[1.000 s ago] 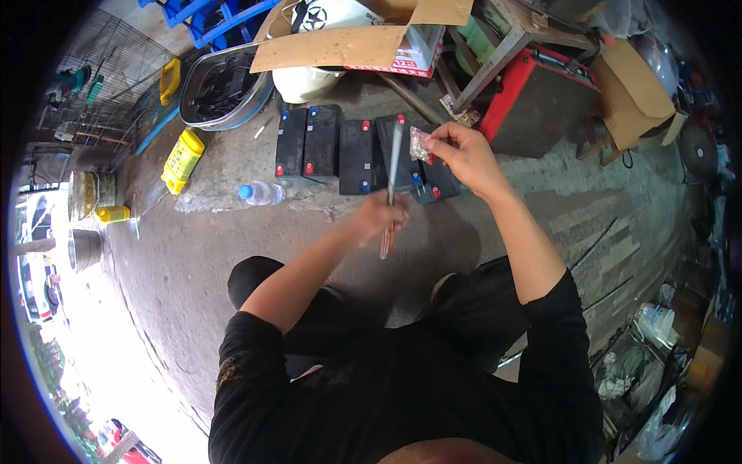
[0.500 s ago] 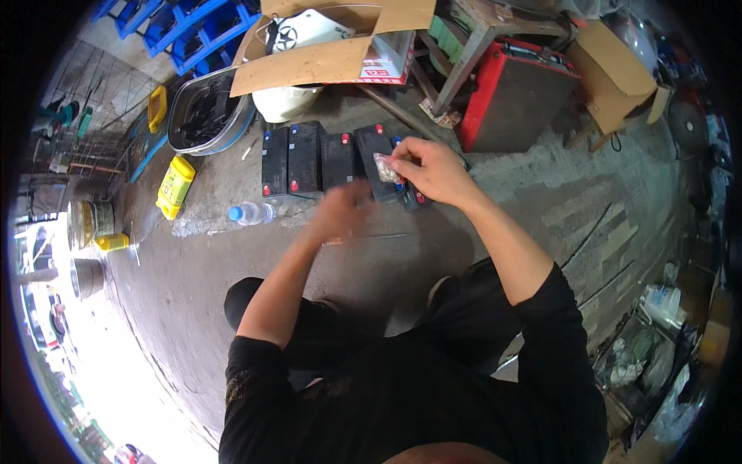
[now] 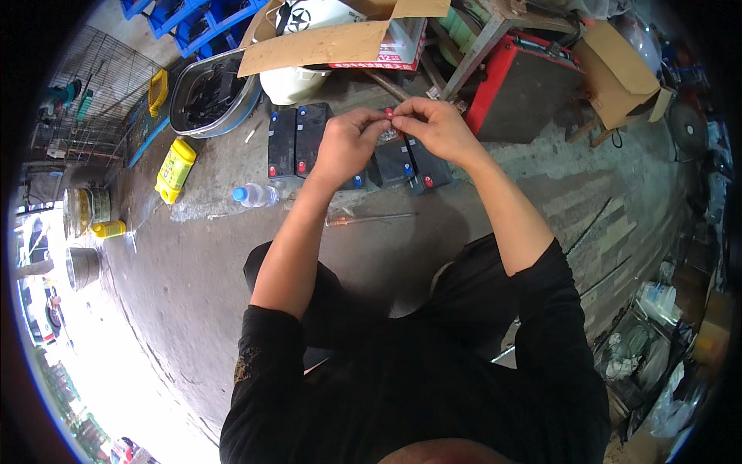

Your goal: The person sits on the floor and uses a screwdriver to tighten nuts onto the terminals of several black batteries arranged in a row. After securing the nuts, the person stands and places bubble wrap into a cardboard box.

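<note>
packet (image 3: pixel 387 134), small and clear, sits between your left hand (image 3: pixel 345 145) and right hand (image 3: pixel 440 134), over the black batteries (image 3: pixel 392 162); thumb and fingers of both are pinched nearly closed on it. a screwdriver (image 3: pixel 349 220) lies nearer you.

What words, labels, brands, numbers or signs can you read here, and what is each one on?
I don't copy out printed wording or numbers, but markings show here:
Red and white box: pale printing on its red edge, not quoted.
White item in the carton: a dark star in a circle.
Large yellow bottle: label print too small to read.
Black batteries: any markings too small to read.
</note>
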Demonstrator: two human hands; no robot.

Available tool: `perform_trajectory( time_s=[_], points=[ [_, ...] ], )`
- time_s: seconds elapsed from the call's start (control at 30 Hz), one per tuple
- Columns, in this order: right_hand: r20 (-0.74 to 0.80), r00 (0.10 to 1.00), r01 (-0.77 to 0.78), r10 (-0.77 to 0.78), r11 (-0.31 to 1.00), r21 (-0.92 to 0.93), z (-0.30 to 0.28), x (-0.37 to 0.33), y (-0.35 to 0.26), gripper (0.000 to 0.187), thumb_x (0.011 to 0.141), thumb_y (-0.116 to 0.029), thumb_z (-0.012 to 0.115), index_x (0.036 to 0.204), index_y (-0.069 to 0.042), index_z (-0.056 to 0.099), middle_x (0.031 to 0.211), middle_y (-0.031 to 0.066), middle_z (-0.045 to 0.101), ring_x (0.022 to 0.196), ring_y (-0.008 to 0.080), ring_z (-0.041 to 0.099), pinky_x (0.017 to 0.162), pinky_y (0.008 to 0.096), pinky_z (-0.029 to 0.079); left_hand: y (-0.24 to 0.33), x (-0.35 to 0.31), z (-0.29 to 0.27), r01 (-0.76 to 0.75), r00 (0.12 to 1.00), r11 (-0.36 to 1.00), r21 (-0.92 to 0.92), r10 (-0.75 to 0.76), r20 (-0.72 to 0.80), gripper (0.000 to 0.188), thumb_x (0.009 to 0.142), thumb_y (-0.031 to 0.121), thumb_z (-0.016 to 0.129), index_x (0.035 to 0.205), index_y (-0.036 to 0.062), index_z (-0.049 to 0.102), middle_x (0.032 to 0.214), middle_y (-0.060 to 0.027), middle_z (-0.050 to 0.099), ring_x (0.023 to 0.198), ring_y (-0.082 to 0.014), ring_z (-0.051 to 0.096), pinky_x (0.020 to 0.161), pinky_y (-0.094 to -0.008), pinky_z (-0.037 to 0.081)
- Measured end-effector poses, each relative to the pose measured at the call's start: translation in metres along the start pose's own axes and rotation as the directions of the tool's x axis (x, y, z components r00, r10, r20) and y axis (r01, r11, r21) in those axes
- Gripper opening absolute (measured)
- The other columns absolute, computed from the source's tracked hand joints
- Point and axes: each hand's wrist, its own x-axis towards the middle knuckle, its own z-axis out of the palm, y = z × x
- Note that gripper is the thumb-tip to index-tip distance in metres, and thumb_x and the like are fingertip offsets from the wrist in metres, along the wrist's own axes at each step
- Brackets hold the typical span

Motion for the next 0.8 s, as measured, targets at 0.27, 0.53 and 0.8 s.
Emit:
perform_trajectory(
  time_s=[0.27, 0.53, 0.8],
  points=[
    [0.042, 0.897, 0.386, -0.440, 0.734, -0.559, 0.018, 0.001, -0.002, 0.012, 0.090, -0.011, 0.065, 0.097, -0.002, 0.064, 0.090, 0.0139, 0.066, 0.079, 0.0292, 0.066, 0.070, 0.0363, 0.051, -0.009, -0.009, -0.001, -0.208, 0.969, 0.890, 0.405, 0.243, -0.038, 0.011, 0.088, 0.007, 0.066, 0.095, 0.0002, 0.071, 0.086, -0.0177, 0.070, 0.078, -0.0335, 0.069, 0.068, -0.0359, 0.055],
    [-0.121, 0.991, 0.085, -0.058, 0.967, 0.239, 0.028, 0.009, 0.009, 0.013, 0.091, -0.011, 0.061, 0.086, 0.001, 0.063, 0.074, 0.0015, 0.060, 0.068, 0.0093, 0.055, 0.061, 0.0264, 0.044, 0.006, -0.008, 0.005, -0.305, 0.910, 0.920, 0.247, 0.358, -0.208, 0.009, 0.083, 0.004, 0.068, 0.091, 0.0052, 0.072, 0.085, -0.0120, 0.071, 0.076, -0.0310, 0.069, 0.066, -0.0364, 0.056],
    [-0.138, 0.961, -0.108, 0.238, 0.786, 0.609, 0.038, 0.012, 0.004, 0.014, 0.089, -0.011, 0.063, 0.080, 0.000, 0.061, 0.072, 0.0025, 0.059, 0.064, 0.0097, 0.052, 0.058, 0.0254, 0.041, 0.003, -0.010, 0.017, -0.260, 0.889, 0.934, 0.244, 0.330, -0.318, 0.008, 0.087, 0.002, 0.068, 0.092, -0.0015, 0.071, 0.089, -0.0153, 0.072, 0.079, -0.0250, 0.072, 0.072, -0.0309, 0.056]
  ],
)
